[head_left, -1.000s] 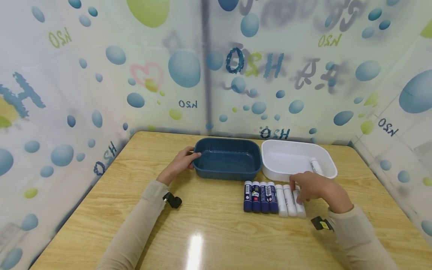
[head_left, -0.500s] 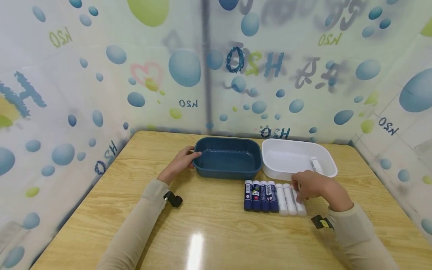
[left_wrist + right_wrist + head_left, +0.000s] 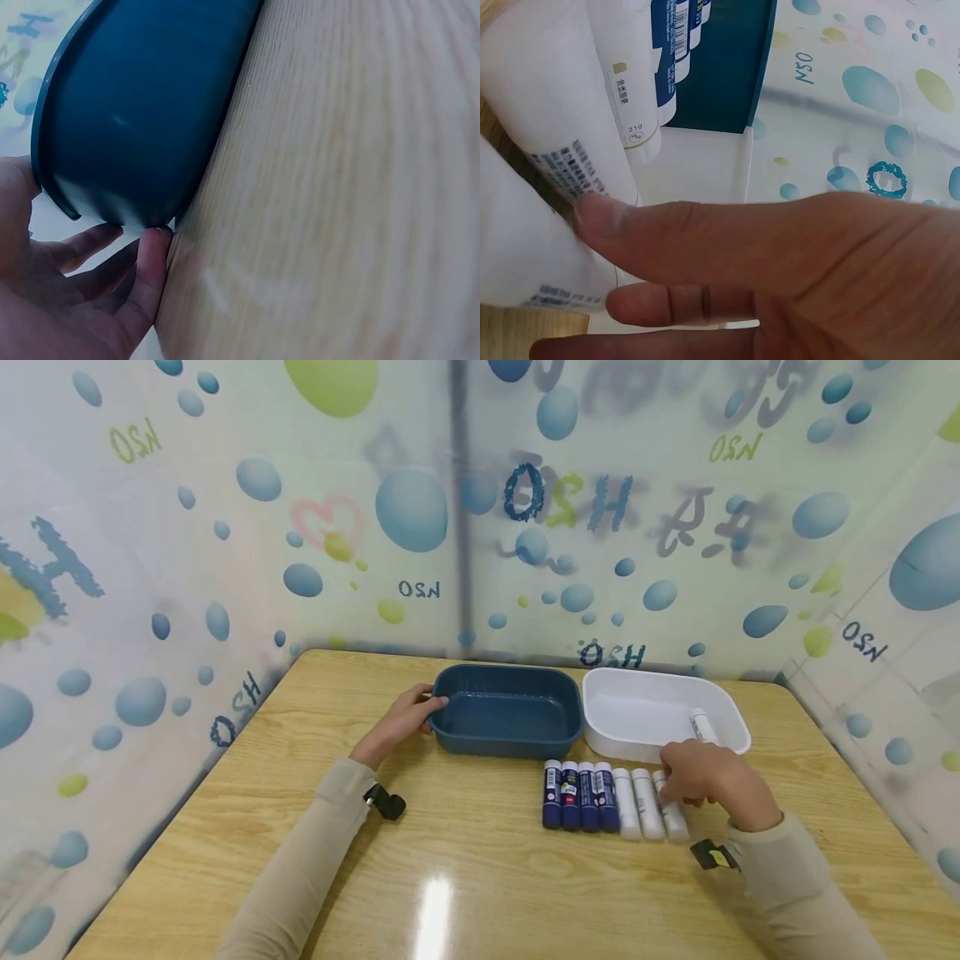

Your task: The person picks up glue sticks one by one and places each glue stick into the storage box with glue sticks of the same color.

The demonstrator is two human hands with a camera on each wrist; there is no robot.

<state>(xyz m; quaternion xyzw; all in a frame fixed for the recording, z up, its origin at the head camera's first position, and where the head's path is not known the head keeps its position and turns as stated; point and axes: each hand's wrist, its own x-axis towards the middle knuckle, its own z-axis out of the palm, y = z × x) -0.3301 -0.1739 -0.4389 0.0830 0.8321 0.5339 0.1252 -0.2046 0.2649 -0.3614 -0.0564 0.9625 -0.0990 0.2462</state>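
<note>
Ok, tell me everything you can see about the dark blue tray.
The dark blue tray is a shallow, open-topped rectangle with rounded corners, a thin rim and smooth, slightly glossy walls that look like plastic. It stands upright on the wooden table, just left of the white tray; whether the two touch is hard to tell. Nothing is visible inside. The left hand grips its left end, thumb over the rim and fingers against the outer wall.
</note>
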